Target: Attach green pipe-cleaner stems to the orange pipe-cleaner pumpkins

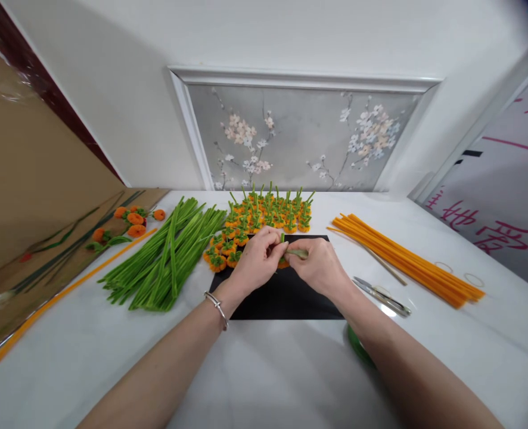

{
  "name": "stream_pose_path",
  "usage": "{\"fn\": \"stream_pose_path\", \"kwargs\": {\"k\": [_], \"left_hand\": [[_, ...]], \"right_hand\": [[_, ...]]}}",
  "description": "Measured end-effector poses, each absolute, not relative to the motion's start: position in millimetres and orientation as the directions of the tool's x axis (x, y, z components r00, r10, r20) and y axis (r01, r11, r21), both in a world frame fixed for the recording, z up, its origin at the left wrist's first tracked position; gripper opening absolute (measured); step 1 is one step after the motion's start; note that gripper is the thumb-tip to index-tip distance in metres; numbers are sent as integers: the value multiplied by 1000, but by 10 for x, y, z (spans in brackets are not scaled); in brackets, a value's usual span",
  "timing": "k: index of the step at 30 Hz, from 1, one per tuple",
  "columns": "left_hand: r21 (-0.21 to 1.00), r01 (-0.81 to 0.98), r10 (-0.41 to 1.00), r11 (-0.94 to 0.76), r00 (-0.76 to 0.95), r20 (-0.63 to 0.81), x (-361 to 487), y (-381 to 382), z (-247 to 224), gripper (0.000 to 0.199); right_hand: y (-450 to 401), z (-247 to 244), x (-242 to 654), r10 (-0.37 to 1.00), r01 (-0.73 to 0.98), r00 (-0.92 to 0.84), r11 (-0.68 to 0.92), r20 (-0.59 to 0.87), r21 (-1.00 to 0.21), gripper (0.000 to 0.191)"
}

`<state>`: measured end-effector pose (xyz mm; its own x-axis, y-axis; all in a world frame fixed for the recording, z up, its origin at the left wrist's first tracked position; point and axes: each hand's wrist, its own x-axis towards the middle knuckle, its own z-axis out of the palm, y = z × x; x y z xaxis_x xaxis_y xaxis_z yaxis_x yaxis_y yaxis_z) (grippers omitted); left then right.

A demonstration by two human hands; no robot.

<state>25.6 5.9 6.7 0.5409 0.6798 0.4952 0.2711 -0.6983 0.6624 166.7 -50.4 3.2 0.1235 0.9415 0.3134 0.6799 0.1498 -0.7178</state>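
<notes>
Over the black mat [273, 298] my two hands meet, fingertips almost touching. My left hand [261, 253] is closed in a pinch on a small orange flower [283, 263] made of pipe cleaner. Its short green stem [282, 237] sticks up between the hands, and most of the bloom is hidden by fingers. My right hand [315, 262] pinches a pale green strip [300, 254], which looks like floral tape, close against that stem. Just behind my hands stand rows of similar orange flowers [255, 220], heads down, with green stems pointing up.
Green pipe cleaners [165, 256] lie in a pile at left; orange ones [407, 259] lie at right. Metal snips [382, 296] and a thin stick [387, 265] are near my right forearm, which partly covers a green round object [357, 345]. Finished-looking orange flowers [135, 221] rest on cardboard.
</notes>
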Motion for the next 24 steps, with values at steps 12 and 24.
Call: {"fn": "stream_pose_path", "kwargs": {"k": [12, 24], "left_hand": [[902, 127, 666, -413, 717, 205, 151, 150, 164, 21], [900, 136, 723, -415, 649, 235, 161, 184, 93, 22]], "right_hand": [[-428, -39, 1834, 970, 506, 86, 156, 229, -849, 20], [-488, 61, 1862, 971, 521, -31, 219, 238, -825, 20]]}}
